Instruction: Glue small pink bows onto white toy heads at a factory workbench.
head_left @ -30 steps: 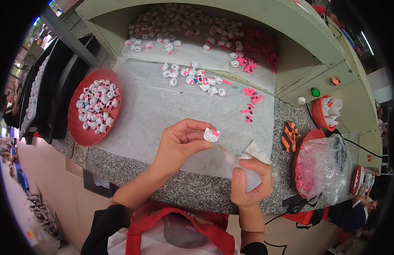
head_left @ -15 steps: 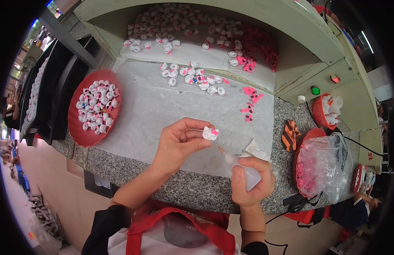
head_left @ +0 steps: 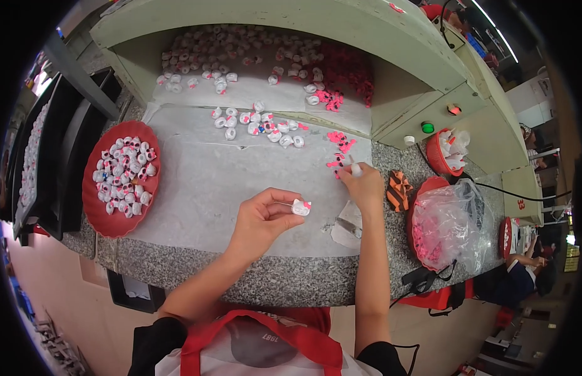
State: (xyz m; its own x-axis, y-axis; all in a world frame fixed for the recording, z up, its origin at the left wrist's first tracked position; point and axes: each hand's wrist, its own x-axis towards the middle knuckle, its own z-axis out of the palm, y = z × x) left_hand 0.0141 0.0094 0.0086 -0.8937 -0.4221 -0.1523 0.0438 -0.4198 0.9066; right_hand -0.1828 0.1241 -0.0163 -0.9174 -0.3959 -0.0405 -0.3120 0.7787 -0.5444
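Observation:
My left hand (head_left: pixel 264 220) pinches a small white cat-head piece (head_left: pixel 301 207) with a pink bow between thumb and fingers, above the paper-covered worktop. Farther right, my right hand (head_left: pixel 365 188) is closed, fingertips down beside a line of small pink pieces with dark spots (head_left: pixel 337 161). The whitish neck of a squeeze bottle (head_left: pixel 356 168) sticks out above its fingers; the bottle's body is hidden by the hand. Whether those fingertips also grip a pink piece is too small to tell. Several white cat-head pieces (head_left: pixel 283 130) lie in a cluster farther back.
A red scalloped dish (head_left: pixel 92 210) full of white pieces stands left. Behind is a pale green cabinet (head_left: pixel 391 69) with more white and pink pieces inside. At right are an orange-black cloth (head_left: pixel 398 190), a red basket (head_left: pixel 438 164) and a plastic bag (head_left: pixel 451 216) over another dish.
My right hand has moved away from the cat-head piece, back and to the pink pieces, turning the bottle. My left hand still holds the piece. The view has shifted to the right.

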